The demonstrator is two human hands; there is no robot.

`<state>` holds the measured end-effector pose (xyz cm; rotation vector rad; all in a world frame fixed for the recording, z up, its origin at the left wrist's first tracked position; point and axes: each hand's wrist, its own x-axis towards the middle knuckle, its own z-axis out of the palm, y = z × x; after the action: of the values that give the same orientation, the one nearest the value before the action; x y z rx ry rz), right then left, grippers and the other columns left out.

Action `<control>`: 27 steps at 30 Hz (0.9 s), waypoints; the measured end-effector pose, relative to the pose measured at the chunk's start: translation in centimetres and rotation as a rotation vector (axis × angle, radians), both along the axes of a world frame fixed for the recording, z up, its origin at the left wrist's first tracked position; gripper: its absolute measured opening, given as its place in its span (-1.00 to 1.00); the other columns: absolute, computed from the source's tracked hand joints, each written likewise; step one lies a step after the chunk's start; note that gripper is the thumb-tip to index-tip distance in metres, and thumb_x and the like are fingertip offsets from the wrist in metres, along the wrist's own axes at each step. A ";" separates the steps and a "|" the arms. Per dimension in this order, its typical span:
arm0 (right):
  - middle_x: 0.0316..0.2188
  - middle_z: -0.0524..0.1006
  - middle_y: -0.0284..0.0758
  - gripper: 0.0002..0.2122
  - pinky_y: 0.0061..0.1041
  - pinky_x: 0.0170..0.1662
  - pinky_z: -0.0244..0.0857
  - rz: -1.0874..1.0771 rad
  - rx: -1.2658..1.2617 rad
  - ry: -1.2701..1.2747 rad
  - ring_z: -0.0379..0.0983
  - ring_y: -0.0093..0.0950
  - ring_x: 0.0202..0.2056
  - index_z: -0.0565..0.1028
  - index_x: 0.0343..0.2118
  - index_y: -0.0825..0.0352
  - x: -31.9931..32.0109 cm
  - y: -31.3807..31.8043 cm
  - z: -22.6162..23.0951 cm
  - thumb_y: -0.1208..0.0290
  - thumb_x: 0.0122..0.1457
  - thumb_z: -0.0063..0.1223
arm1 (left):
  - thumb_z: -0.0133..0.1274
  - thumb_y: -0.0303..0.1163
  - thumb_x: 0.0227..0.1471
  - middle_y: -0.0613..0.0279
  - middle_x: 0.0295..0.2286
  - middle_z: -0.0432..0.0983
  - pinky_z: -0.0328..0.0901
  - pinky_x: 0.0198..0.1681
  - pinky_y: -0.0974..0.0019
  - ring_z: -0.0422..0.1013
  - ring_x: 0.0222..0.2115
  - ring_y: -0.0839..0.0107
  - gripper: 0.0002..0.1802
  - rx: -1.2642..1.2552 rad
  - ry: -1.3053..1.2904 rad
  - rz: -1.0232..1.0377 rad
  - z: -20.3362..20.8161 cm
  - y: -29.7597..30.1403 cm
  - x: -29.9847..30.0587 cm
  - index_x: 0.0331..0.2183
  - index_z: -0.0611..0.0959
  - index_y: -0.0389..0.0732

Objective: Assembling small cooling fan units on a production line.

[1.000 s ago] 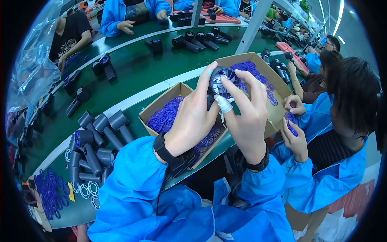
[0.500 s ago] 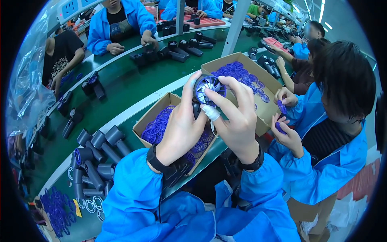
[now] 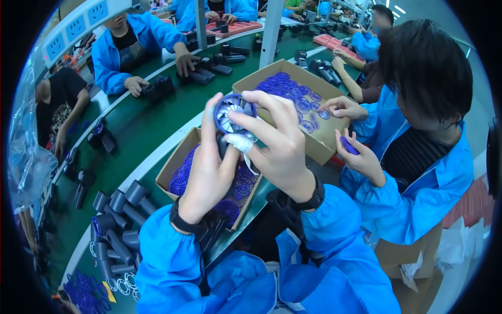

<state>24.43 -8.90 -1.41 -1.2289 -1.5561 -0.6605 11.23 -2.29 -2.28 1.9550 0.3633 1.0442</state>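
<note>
Between my two hands is a dark hair dryer body (image 3: pixel 226 108), its round end facing up with a purple ring and pale radial blades. My left hand (image 3: pixel 203 177) grips it from the left, thumb below and fingers along the side. From the right, my right hand (image 3: pixel 282 149) holds the rim, with one finger lying across the grille and a white wrap on another digit. Most of the handle is hidden by my hands. Below them, a cardboard box (image 3: pixel 166 179) holds many purple spoked grilles (image 3: pixel 184 171).
A larger cardboard box (image 3: pixel 327 137) with purple grilles stands beyond my right hand. Grey dryer housings (image 3: pixel 121 246), white rings (image 3: pixel 124 286) and purple rings (image 3: pixel 83 293) lie at left. A co-worker (image 3: pixel 418 172) sits close on my right. A metal post (image 3: pixel 270 39) rises behind the boxes.
My hands and the hair dryer body appear further left in the picture, as the whole view has shifted. The co-worker's one hand has moved away from the other, toward the larger box.
</note>
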 end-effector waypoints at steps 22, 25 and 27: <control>-0.05 0.42 -0.27 -0.65 -0.63 -0.12 0.32 0.848 -0.171 0.949 0.36 -0.58 -0.07 0.34 0.07 0.38 0.4 1.0 -2.3 0.47 0.22 -0.05 | -0.09 -0.41 0.13 -0.06 -0.11 0.44 0.32 -0.12 0.27 0.47 -0.18 0.13 -0.45 0.178 -0.080 -0.068 -0.8 1.5 0.1 0.16 0.24 -0.07; -0.02 0.42 -0.25 -0.67 -0.57 -0.05 0.29 0.783 -0.227 1.096 0.37 -0.51 -0.05 0.37 0.03 0.39 0.5 2.9 -3.2 0.45 0.20 -0.02 | -0.04 -0.38 0.09 -0.22 -0.07 0.38 0.29 -0.05 0.19 0.39 -0.08 -0.04 -0.39 0.187 0.028 -0.052 -0.5 1.9 -0.1 0.17 0.20 -0.09; -0.01 0.41 -0.24 -0.68 -0.54 -0.02 0.28 0.723 -0.245 1.188 0.38 -0.48 -0.04 0.39 0.01 0.39 0.5 3.3 -4.2 0.45 0.19 0.00 | -0.01 -0.38 0.07 -0.19 -0.03 0.35 0.27 -0.03 0.20 0.37 -0.05 -0.01 -0.36 0.170 0.137 -0.016 -0.7 4.0 -0.2 0.18 0.18 -0.12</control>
<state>24.91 -5.63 -5.60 -0.8225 -0.9032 0.6710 11.08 1.73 -3.02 2.1851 0.3424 0.9600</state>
